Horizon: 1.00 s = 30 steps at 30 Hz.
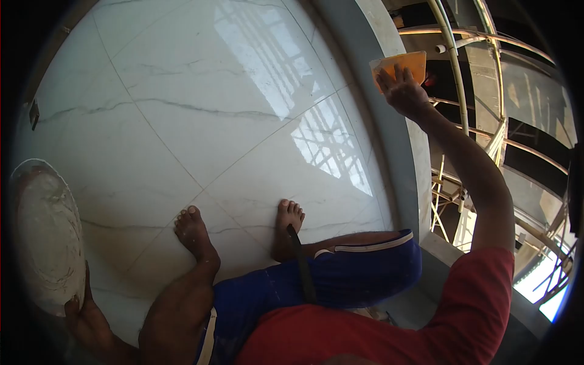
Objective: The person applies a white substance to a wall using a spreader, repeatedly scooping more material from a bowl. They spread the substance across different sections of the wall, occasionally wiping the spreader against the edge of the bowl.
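Note:
My right hand (406, 94) reaches out to the upper right and grips a flat orange putty spreader (416, 61), fingers spread across its face. The spreader overlaps the top of the low wall (409, 146) in this view. Low at the left, my left hand (92, 322) holds a round pan (74, 204) by its edge, the thumb and fingers at the near rim. Whitish putty (44, 243) coats the inside of the pan, with swirl marks in it. The pan is tilted toward me.
Glossy white marble-look tiles (182, 134) cover the floor under my bare feet (194, 231). Beyond the low wall, bamboo scaffolding poles (453, 67) stand over a drop. A dark strap (300, 261) hangs across my blue shorts. A small dark object (34, 115) lies at the far left.

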Tool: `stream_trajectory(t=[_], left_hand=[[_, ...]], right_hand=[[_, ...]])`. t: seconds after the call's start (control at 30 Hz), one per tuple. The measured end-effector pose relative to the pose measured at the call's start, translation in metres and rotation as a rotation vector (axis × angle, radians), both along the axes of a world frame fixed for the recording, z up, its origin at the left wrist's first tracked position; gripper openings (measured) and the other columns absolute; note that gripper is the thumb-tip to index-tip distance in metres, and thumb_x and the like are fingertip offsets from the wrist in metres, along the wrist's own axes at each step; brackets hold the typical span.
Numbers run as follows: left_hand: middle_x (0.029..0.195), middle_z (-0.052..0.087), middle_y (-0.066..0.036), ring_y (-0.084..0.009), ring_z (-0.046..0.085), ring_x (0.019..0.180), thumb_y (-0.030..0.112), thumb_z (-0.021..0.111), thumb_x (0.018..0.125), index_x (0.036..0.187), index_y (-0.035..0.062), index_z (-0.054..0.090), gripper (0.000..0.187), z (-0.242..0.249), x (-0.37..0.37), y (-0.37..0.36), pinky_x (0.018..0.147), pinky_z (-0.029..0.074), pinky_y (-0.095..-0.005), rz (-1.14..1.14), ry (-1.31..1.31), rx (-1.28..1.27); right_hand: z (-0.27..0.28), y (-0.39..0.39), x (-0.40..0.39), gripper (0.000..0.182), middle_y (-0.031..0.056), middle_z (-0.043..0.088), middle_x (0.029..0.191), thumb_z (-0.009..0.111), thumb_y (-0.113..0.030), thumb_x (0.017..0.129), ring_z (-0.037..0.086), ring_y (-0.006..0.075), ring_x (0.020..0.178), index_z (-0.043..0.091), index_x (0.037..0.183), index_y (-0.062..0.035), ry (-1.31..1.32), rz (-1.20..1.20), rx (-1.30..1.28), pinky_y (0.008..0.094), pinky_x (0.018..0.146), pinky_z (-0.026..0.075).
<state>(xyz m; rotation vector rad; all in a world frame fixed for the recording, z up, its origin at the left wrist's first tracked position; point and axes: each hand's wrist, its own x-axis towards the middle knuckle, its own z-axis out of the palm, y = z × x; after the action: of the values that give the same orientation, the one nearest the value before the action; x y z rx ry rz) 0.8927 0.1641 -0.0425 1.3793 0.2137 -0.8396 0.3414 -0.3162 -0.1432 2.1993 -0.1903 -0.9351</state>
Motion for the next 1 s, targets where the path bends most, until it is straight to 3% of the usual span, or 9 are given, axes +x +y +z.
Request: stream_trajectory(t=[0.17, 0.23, 0.3, 0.33, 0.5, 0.7, 0.77, 0.87, 1.0], left_hand=[[0.151, 0.022, -0.027, -0.0375, 0.029, 0.139, -0.002, 0.042, 0.082, 0.144, -0.0161, 0.010, 0.071, -0.050, -0.006, 0.027, 0.118, 0.029, -0.0493, 0.024, -0.013, 0.026], [0.132, 0.035, -0.018, -0.0311, 0.040, 0.121, 0.002, 0.047, 0.086, 0.128, -0.0041, 0.023, 0.049, -0.114, -0.045, 0.028, 0.101, 0.037, -0.0442, -0.299, -0.089, 0.278], [0.112, 0.047, -0.009, -0.0248, 0.051, 0.102, 0.006, 0.051, 0.089, 0.112, 0.0079, 0.037, 0.027, -0.242, -0.172, 0.000, 0.083, 0.045, -0.0391, -1.232, -1.320, 1.011], [0.103, 0.053, -0.004, -0.0216, 0.057, 0.093, 0.008, 0.053, 0.091, 0.104, 0.0140, 0.044, 0.017, -0.282, -0.215, -0.004, 0.074, 0.050, -0.0365, -1.292, -1.577, 1.200], [0.103, 0.054, -0.005, -0.0216, 0.057, 0.094, 0.008, 0.057, 0.088, 0.106, 0.0142, 0.044, 0.024, -0.283, -0.220, -0.002, 0.077, 0.049, -0.0365, -1.298, -1.530, 1.216], [0.104, 0.055, -0.005, -0.0215, 0.058, 0.096, 0.008, 0.057, 0.088, 0.107, 0.0152, 0.044, 0.023, -0.300, -0.216, 0.010, 0.076, 0.049, -0.0365, -1.216, -1.555, 1.137], [0.104, 0.055, -0.005, -0.0214, 0.058, 0.097, 0.009, 0.057, 0.089, 0.106, 0.0153, 0.044, 0.023, -0.295, -0.216, 0.009, 0.076, 0.049, -0.0364, -1.259, -1.501, 1.160], [0.110, 0.057, -0.009, -0.0251, 0.058, 0.102, 0.001, 0.056, 0.087, 0.111, 0.0119, 0.043, 0.029, -0.287, -0.213, 0.007, 0.083, 0.049, -0.0382, -1.293, -1.388, 1.111], [0.108, 0.057, -0.013, -0.0292, 0.056, 0.101, 0.007, 0.050, 0.094, 0.108, 0.0071, 0.046, 0.014, -0.292, -0.212, 0.012, 0.086, 0.046, -0.0412, -1.282, -1.321, 1.111]], right_hand=[[-0.003, -0.003, -0.032, 0.050, 0.0178, 0.051, 0.138, 0.055, -0.024, 0.090, 0.053, 0.0483, 0.120, 0.054, 0.135, -0.0016, 0.412, 0.083, -0.152, 0.0531, 0.098, 0.045], [-0.010, 0.026, -0.049, 0.046, 0.0212, 0.051, 0.139, 0.056, -0.023, 0.089, 0.052, 0.0530, 0.118, 0.060, 0.127, 0.0016, 0.517, 0.010, -0.136, 0.0599, 0.094, 0.046], [-0.006, 0.063, -0.041, 0.044, 0.0194, 0.058, 0.130, 0.059, -0.023, 0.086, 0.058, 0.0506, 0.110, 0.063, 0.123, 0.0024, 0.543, -0.109, -0.081, 0.0555, 0.085, 0.051], [-0.004, 0.077, -0.033, 0.042, 0.0178, 0.060, 0.124, 0.059, -0.022, 0.085, 0.061, 0.0469, 0.106, 0.064, 0.120, 0.0015, 0.438, -0.184, -0.091, 0.0509, 0.080, 0.052], [0.001, 0.024, 0.012, 0.035, 0.0106, 0.063, 0.087, 0.063, -0.022, 0.080, 0.066, 0.0320, 0.085, 0.067, 0.107, -0.0003, -0.023, 0.067, -0.100, 0.0362, 0.061, 0.046], [-0.020, 0.030, 0.017, 0.028, 0.0102, 0.066, 0.086, 0.062, -0.021, 0.082, 0.064, 0.0261, 0.075, 0.071, 0.099, -0.0013, 0.327, -0.009, -0.090, 0.0372, 0.057, 0.045], [-0.027, 0.052, 0.002, 0.032, 0.0127, 0.067, 0.093, 0.060, -0.022, 0.083, 0.066, 0.0298, 0.080, 0.070, 0.105, -0.0004, 0.404, -0.412, 0.035, 0.0391, 0.058, 0.046], [-0.016, 0.041, -0.002, 0.036, 0.0166, 0.066, 0.104, 0.058, -0.022, 0.085, 0.066, 0.0356, 0.090, 0.067, 0.112, -0.0002, 0.084, -0.162, -0.021, 0.0433, 0.065, 0.049], [-0.024, 0.001, 0.034, 0.038, 0.0182, 0.062, 0.116, 0.058, -0.021, 0.085, 0.062, 0.0365, 0.107, 0.064, 0.117, -0.0009, 0.247, 0.049, -0.227, 0.0396, 0.073, 0.052]])
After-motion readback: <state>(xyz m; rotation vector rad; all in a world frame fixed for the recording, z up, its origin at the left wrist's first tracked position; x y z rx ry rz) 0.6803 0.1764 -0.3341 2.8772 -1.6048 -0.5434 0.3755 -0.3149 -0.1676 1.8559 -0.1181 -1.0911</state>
